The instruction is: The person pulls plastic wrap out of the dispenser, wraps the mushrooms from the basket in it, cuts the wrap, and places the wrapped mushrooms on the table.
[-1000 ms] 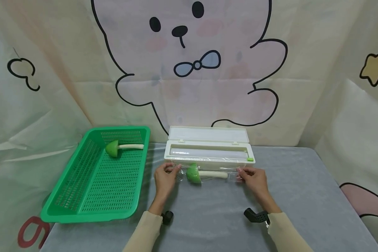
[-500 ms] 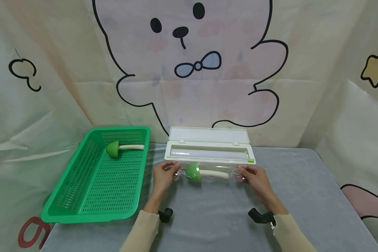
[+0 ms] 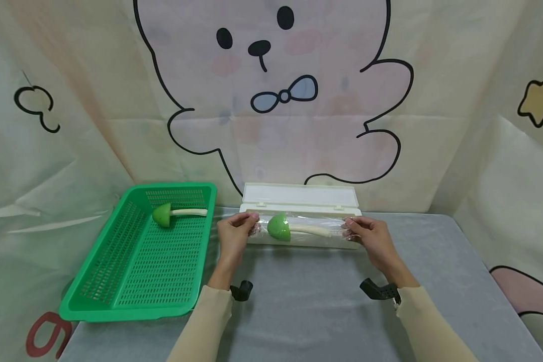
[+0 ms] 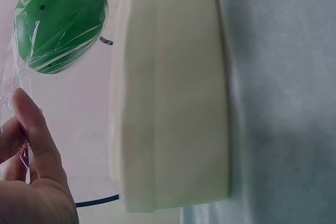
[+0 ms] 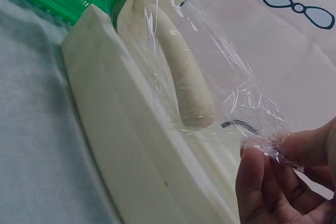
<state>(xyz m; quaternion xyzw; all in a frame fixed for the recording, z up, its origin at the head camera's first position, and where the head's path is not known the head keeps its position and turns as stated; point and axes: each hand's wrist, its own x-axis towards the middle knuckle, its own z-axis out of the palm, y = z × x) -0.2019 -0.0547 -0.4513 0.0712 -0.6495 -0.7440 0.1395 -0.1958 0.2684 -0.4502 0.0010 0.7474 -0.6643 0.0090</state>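
A green-capped toy mushroom (image 3: pixel 279 228) with a long pale stem lies wrapped in clear cling film (image 5: pixel 231 66). My left hand (image 3: pixel 232 240) pinches the bunched film beyond the cap, thumb against fingers. At the stem end, my right hand (image 3: pixel 378 245) pinches the twisted other end. Between both hands the wrapped mushroom hangs level, raised over the white cling film dispenser (image 3: pixel 303 242), and overlaps its opening in the head view. The dispenser's lid (image 3: pixel 300 195) stands open at the back. In the left wrist view the film is drawn tight over the cap (image 4: pixel 63 22).
To the left stands a green plastic basket (image 3: pixel 192 296) with a second green-capped mushroom (image 3: pixel 162 215) in it. A grey cloth (image 3: pixel 307 311) covers the table. Behind it hangs a curtain (image 3: pixel 326 146) printed with a cartoon bear.
Both hands have lifted the wrapped mushroom up and away from me, from in front of the dispenser to over it. Their pinch on the film ends stays the same.
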